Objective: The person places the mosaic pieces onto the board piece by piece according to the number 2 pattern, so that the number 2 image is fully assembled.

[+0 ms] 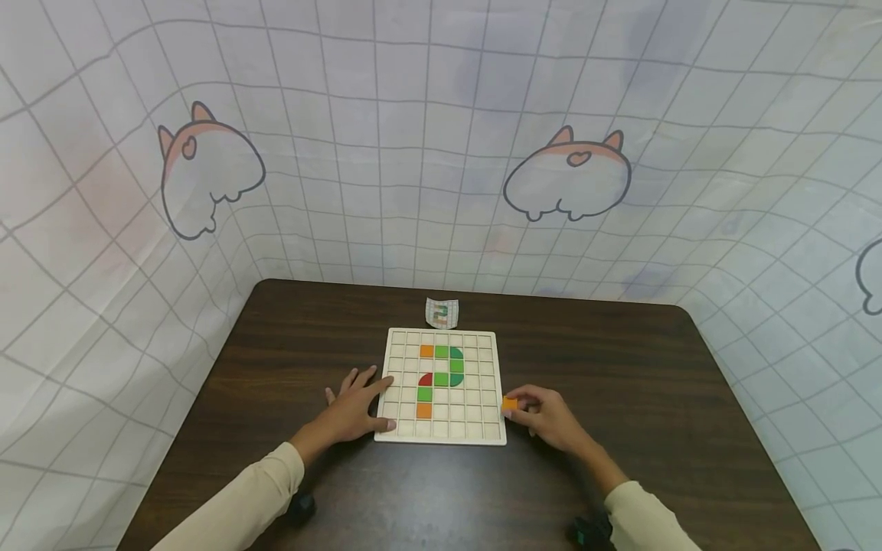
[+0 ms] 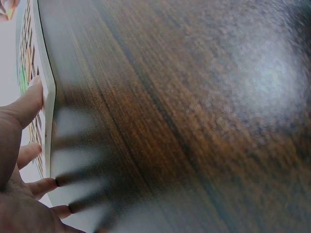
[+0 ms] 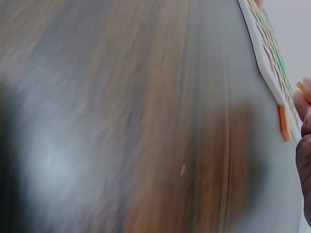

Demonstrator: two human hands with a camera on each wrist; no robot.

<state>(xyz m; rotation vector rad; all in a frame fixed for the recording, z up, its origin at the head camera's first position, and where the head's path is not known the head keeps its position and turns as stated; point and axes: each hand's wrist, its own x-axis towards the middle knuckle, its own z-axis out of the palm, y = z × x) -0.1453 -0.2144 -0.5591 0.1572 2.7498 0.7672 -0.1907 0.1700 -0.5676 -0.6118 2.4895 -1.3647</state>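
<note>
A square white grid board (image 1: 475, 428) lies on the table, with several flat orange, green and red tiles set in its cells, some square and some round-cornered. My left hand (image 1: 353, 411) spreads its fingers over the board's left edge; thumb and forefinger rest on the board, the other fingers reach the table beside it. Just off the board's right edge, my right hand (image 1: 547, 417) pinches an orange tile (image 3: 303, 91) between thumb and fingertips. A second orange tile (image 3: 284, 123) shows beside the board's edge in the right wrist view, just below those fingertips.
Behind the board lies a small paper card (image 1: 442, 314) printed with a coloured grid pattern. The dark wooden table (image 1: 310, 329) is bordered by a hanging white checked cloth (image 1: 441, 191) at the back and sides.
</note>
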